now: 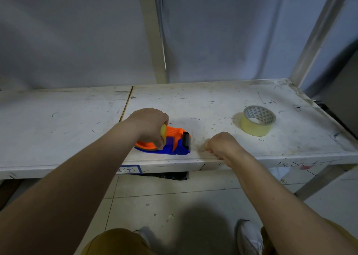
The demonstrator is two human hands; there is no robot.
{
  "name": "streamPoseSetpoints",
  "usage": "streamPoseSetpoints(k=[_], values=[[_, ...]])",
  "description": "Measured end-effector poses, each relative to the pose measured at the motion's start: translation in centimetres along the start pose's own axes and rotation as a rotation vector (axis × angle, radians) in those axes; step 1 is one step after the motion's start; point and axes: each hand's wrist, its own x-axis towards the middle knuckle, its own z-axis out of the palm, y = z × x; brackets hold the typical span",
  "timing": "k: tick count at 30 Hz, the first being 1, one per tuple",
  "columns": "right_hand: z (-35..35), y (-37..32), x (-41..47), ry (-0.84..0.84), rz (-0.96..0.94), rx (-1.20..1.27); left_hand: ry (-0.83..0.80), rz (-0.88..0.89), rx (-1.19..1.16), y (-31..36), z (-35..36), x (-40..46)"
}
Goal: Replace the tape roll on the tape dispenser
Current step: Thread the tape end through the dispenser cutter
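Note:
An orange and blue tape dispenser [174, 142] with a black roller lies near the front edge of the white table [77, 119]. My left hand [149, 126] grips it from above, over a yellowish tape roll [163, 131] mounted in it. My right hand [220, 144] rests on the table just right of the dispenser, fingers curled in; something thin and pale seems pinched at its fingertips, too blurred to name. A second roll of yellowish tape [257, 120] lies flat on the table to the right, apart from both hands.
The table surface is scuffed, with a seam [126, 103] left of centre. A metal post [317, 36] rises at the back right corner. Grey sheeting hangs behind. Tiled floor, my shoes [249, 237] and a dark bag [166, 176] lie below the table edge.

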Motion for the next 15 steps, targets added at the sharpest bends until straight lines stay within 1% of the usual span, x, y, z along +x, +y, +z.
streamPoseSetpoints(k=[4,7,9,12,15], values=[[0.3,0.0,0.4,-0.008,-0.006,-0.015,0.008,0.016,-0.015,-0.4,0.0,-0.1],[-0.3,-0.5,-0.4,-0.057,0.002,0.052,0.039,0.019,-0.110,-0.6,-0.3,-0.4],[-0.8,-0.9,-1.2,-0.091,-0.040,0.147,0.068,0.021,-0.213,-0.6,-0.3,-0.5],[-1.7,-1.3,-2.4,-0.158,-0.102,0.392,0.100,0.003,-0.359,-0.5,0.0,-0.6],[-1.9,-1.5,-2.7,-0.230,-0.100,0.608,0.120,-0.019,-0.499,-0.7,0.1,-0.8]])
